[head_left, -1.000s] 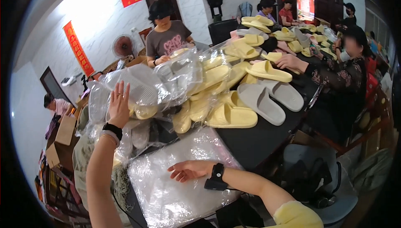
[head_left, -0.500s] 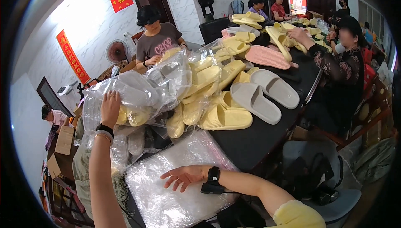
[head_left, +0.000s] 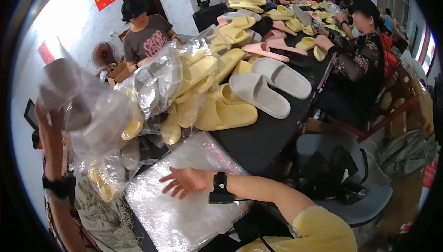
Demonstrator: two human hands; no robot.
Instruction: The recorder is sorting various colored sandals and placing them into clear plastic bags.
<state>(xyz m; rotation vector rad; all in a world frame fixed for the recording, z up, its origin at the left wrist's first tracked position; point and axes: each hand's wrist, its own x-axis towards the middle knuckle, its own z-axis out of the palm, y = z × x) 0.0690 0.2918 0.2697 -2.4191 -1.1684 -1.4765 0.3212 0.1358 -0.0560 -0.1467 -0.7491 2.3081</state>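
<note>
My left hand [head_left: 47,121] is raised at the far left and grips a clear plastic bag [head_left: 90,109] with pale slippers in it; the bag is blurred by motion. My right hand [head_left: 183,181] lies flat, fingers spread, on a stack of empty clear plastic bags [head_left: 184,215] at the near edge of the black table [head_left: 263,141]. A watch is on each wrist. Just beyond the stack is a heap of bagged yellow and grey slippers [head_left: 184,76].
Loose yellow slippers [head_left: 226,113], two grey slippers [head_left: 270,85] and pink ones [head_left: 265,48] lie further along the table. One person [head_left: 147,32] works across the table, another [head_left: 364,53] sits at the right. A grey chair [head_left: 355,196] stands to my right.
My left hand has pulled a bagged pair off the heap and swung it left and up. My right hand stays on the stack of bags, shifted slightly right.
</note>
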